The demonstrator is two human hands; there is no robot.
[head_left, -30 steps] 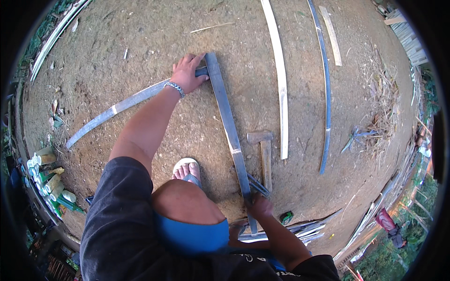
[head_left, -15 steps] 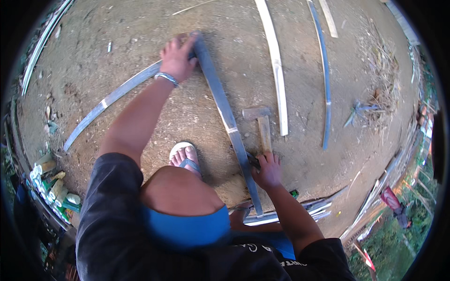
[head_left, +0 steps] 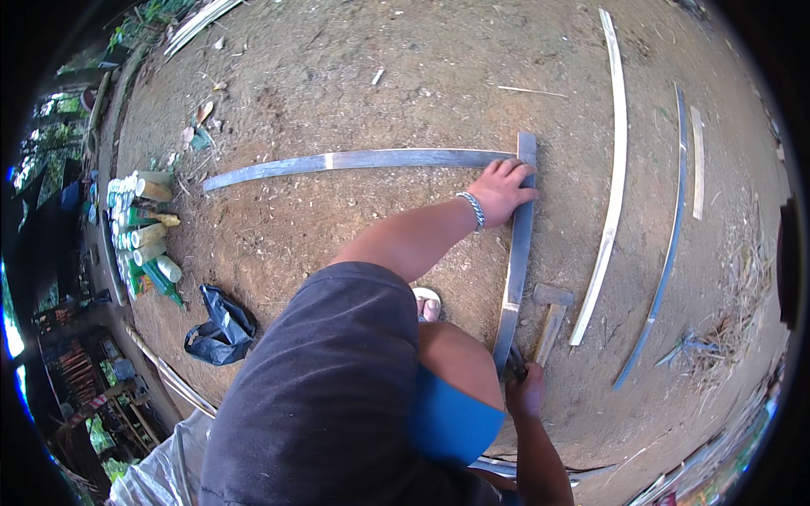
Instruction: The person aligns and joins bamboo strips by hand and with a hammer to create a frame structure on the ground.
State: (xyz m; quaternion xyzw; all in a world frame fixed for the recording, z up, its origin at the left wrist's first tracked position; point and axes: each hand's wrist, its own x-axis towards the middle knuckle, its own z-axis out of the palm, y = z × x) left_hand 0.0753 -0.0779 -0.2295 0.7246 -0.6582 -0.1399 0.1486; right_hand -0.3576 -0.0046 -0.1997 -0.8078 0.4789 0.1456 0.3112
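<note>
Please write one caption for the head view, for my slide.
Left hand where two strips meet, right hand holding a dark tool beside a hammer.

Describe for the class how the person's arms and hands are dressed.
The left hand is ungloved, with a silvery, chain-like bracelet at its wrist. A plain charcoal sleeve covers the upper left arm, leaving the forearm bare. The right hand is also ungloved, its forearm bare; no right sleeve shows.
</note>
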